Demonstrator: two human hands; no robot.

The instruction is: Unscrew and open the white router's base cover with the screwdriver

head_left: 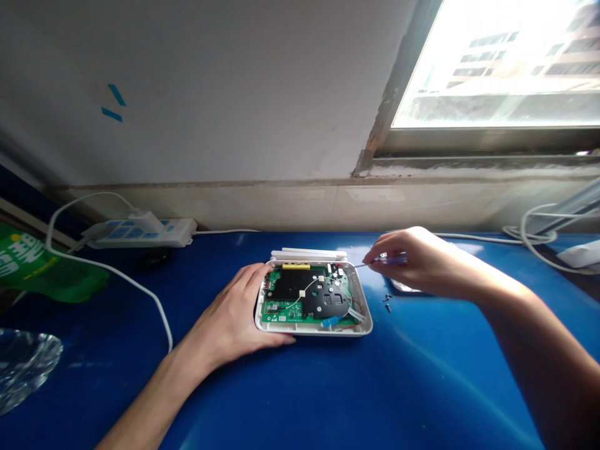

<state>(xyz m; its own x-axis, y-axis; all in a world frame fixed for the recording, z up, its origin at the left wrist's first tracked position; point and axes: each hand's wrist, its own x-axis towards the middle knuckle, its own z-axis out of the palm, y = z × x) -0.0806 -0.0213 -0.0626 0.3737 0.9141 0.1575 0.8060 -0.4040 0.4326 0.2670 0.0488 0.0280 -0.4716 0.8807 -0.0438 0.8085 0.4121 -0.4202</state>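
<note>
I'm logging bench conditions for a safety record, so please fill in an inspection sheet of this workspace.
Surface: glossy blue tabletop, reflecting light.
Job's things: white case, open, circuit board exposed; screwdriver; small loose dark screws right of the case.
Clutter: green bottle and clear plastic item at left.
Hands: left hand grips the case's left side; right hand holds the screwdriver, tip near the case's right side, contact unclear.
Cables: white cable looping from the power strip; coiled cable at right.
Surroundings: pale wall, blue tape strips, window; other people, nothing seen.
</note>
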